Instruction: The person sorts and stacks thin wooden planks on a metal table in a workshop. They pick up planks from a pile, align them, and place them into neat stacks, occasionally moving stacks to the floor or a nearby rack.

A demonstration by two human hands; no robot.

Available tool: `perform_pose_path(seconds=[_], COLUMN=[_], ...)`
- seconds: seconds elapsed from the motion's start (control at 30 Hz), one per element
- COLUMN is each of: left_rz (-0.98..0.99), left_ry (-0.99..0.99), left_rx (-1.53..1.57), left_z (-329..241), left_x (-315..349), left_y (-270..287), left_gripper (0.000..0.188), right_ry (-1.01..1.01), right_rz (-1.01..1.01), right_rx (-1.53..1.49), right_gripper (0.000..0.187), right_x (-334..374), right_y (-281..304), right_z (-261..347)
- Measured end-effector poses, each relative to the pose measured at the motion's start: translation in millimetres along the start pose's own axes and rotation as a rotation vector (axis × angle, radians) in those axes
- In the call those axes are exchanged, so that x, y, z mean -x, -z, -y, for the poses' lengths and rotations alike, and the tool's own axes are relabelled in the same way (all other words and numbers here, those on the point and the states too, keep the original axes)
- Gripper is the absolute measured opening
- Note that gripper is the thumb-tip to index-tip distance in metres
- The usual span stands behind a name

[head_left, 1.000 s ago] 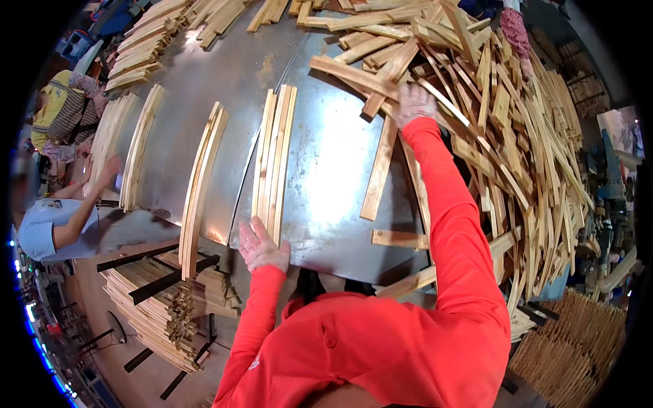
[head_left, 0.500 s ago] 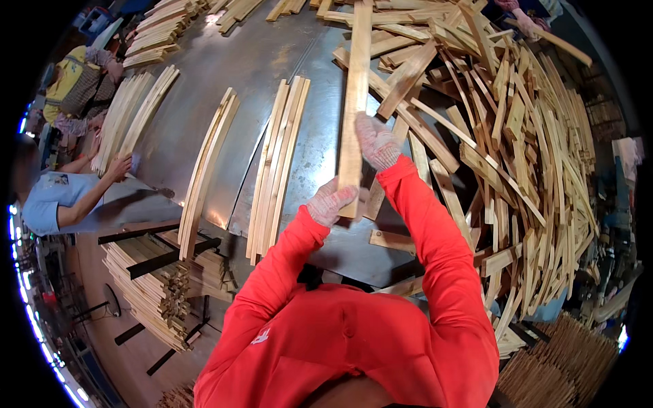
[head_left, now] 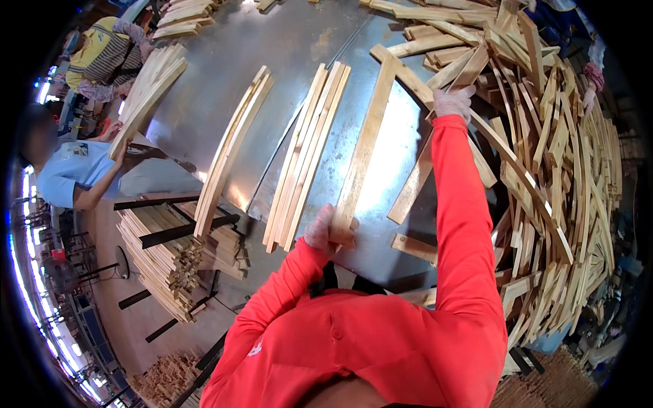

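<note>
Pale, smooth wood fills your left hand [head_left: 325,229]: its fingers clamp the near end of a long flat slat [head_left: 364,146]. Your right hand [head_left: 452,102] rests fingers-down among rough, curved offcuts [head_left: 558,156]; grip unclear.

- I see no packages, signs or screens around my table, only bare wood and metal.
- The one thing like a label is a small pale printed patch [head_left: 80,150] on the chest of the light-blue shirt [head_left: 68,178] worn by the person at my far left; it is too small to tell its shape.
</note>
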State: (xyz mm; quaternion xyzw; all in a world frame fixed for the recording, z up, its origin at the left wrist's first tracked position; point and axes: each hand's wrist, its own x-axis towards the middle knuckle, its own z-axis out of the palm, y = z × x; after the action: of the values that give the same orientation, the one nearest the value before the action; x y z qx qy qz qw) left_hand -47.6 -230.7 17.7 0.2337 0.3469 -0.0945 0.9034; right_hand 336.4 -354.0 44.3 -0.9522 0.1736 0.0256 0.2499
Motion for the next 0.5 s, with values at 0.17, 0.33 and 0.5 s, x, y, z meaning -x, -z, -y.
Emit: perform_pose_path(seconds=[0.17, 0.33, 0.5], left_rz=[0.171, 0.071, 0.137], left_ry=[0.076, 0.064, -0.006], left_rx=[-0.169, -0.266, -0.185], left_z=[2.0, -1.5, 2.8], left_x=[-8.8, 18.8, 41.1], left_y=[16.8, -31.1, -26.9], left_gripper=[0.052, 0.057, 0.058], right_ry=[0.340, 0.390, 0.263], right_rz=[0.029, 0.055, 0.245], right_rx=[0.200, 0.543, 0.483], right_gripper=[0.069, 0.089, 0.084], right_x=[-5.1, 38.7, 51.0], right_y=[39.9, 14.3, 35.4], right_z=[-98.4, -118.2, -98.0])
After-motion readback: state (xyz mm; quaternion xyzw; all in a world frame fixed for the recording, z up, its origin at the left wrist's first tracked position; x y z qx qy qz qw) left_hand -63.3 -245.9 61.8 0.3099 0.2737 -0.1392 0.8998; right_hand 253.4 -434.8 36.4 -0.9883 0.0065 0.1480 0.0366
